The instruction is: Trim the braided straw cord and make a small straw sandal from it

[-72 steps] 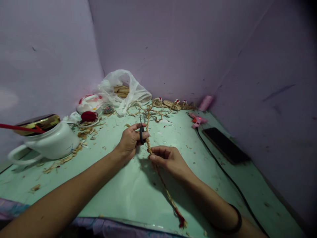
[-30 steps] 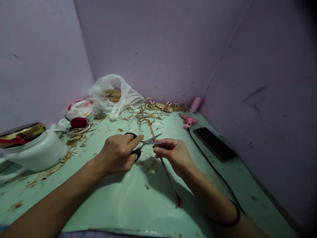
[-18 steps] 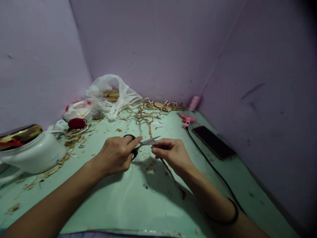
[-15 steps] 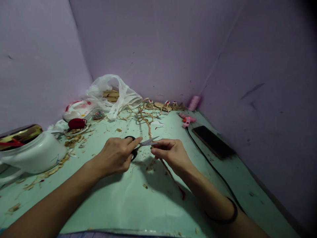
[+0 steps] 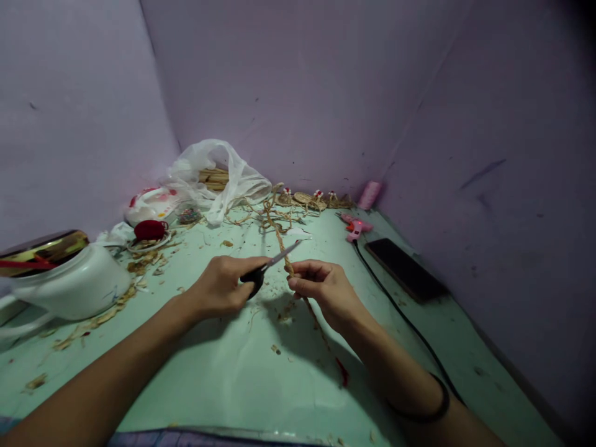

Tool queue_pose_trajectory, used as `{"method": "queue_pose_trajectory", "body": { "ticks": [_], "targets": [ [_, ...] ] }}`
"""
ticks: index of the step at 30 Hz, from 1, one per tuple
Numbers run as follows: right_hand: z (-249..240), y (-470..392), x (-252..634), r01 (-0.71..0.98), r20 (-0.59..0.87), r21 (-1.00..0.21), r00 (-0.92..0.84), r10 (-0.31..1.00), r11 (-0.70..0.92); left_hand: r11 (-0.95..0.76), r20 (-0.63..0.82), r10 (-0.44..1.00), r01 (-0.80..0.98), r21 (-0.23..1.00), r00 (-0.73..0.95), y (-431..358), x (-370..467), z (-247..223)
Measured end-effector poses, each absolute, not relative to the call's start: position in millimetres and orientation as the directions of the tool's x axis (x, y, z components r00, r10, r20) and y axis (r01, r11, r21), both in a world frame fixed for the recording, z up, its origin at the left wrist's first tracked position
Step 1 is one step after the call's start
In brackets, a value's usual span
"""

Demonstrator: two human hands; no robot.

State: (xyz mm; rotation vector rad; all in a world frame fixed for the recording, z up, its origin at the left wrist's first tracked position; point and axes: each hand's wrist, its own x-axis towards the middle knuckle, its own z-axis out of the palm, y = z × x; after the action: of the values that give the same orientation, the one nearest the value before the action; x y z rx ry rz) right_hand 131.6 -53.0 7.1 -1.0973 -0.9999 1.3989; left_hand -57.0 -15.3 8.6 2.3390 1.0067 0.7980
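Desk: pale green, scraps scattered. Plastic bag: beyond the braid. Phone: right of the braid; pink glue gun just beside the phone. Braid: runs between the hands, red-tipped near end; right hand, fingers pinching it. Scissors: left hand, fingers wrapped round the handles, blades at the braid.

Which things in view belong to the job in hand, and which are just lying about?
In the job:
black-handled scissors, in the left hand
braided cord, pinched by the right hand

Lying about, it seems:
pink glue gun
dark phone
white pot
pink roll
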Motion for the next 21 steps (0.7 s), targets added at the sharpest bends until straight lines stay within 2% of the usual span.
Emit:
{"method": "queue_pose_trajectory", "body": {
  "ticks": [2,4,6,10,15,21],
  "targets": [
    [5.6,-54.1,130.2,-0.224,-0.116,-0.966,-0.066,0.991,-0.128,-0.432,0.291,0.877,0.362,0.826,0.383,-14.7,-53.4,12.6],
    [3.5,-55.8,127.8,-0.207,-0.126,-0.967,-0.123,0.984,-0.15,-0.222,0.174,0.955,0.192,0.956,0.24,-13.0,-49.8,14.4],
    [1.1,-57.4,125.2,-0.177,-0.143,-0.969,-0.18,0.973,-0.175,-0.035,0.027,0.979,0.036,0.999,0.201,-10.8,-46.0,12.7],
    [-3.0,-59.0,122.0,-0.129,-0.177,-0.968,-0.264,0.948,-0.217,0.218,-0.18,0.962,-0.185,0.958,0.204,-7.8,-37.1,2.1],
    [-4.5,-59.3,120.9,-0.083,-0.22,-0.963,-0.307,0.926,-0.257,0.165,-0.127,0.982,-0.32,0.933,0.139,-10.2,-28.5,-5.7],
    [-6.2,-61.1,117.3,-0.137,-0.177,-0.963,-0.322,0.93,-0.231,0.061,-0.028,0.994,-0.318,0.946,0.105,-16.8,-24.1,-5.8]
  ]
}}
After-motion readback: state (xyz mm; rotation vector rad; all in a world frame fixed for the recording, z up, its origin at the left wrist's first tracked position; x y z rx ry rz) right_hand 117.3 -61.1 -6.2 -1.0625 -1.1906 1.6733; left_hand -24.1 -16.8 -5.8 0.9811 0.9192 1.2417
